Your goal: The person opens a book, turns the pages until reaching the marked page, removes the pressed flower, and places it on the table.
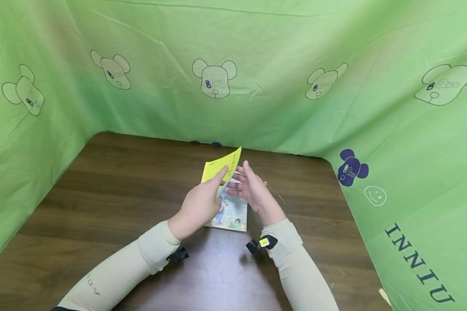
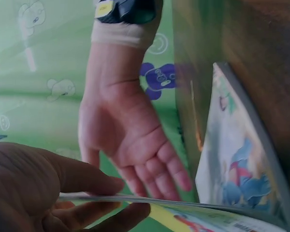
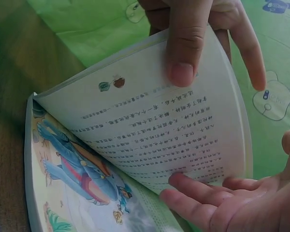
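Observation:
A thin picture book lies open on the table, its lower page showing a blue cartoon figure. My left hand holds up the book's raised part, whose outer side is yellow in the head view. In the right wrist view, the left thumb presses on a page of printed text, with the other fingers behind it. My right hand is spread beside the raised pages, palm toward them. Its fingertips are right at the lower part of the text page.
The brown wooden table is bordered by a green cloth with bear-head prints. A thin stick-like item lies just right of the book. Each sleeved wrist carries a black camera strap.

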Tool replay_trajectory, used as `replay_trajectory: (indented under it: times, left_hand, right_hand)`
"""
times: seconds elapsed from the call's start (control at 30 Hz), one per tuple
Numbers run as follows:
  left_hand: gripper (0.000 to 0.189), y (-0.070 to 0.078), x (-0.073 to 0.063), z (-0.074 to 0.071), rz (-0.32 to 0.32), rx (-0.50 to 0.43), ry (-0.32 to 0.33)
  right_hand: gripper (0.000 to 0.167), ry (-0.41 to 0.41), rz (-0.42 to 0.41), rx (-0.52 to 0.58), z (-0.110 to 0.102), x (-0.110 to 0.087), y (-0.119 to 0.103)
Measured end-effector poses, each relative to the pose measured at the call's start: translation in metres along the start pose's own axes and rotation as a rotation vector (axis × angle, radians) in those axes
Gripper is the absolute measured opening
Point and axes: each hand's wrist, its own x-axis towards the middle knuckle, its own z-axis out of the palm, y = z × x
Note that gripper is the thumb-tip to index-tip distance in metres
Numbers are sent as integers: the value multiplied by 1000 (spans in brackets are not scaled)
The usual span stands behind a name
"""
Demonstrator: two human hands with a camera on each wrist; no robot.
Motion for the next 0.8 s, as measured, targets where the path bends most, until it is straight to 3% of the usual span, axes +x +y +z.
replay_trajectory:
  times: [0.4, 0.5, 0.67, 0.8]
  left_hand:
    - [82, -9, -10, 24, 97, -32, -12]
    - [82, -12, -11, 28, 147, -26, -20]
    - [80, -17, -14, 34, 246, 18, -17]
    - [83, -24, -18, 37, 247, 65, -41]
  right_hand:
    - [59, 30, -23, -25, 1, 3, -2]
    - [53, 44, -28, -28, 1, 3, -1]
    - [57, 59, -26, -55, -1, 2, 0]
    - [59, 40, -40, -54, -3, 2, 2]
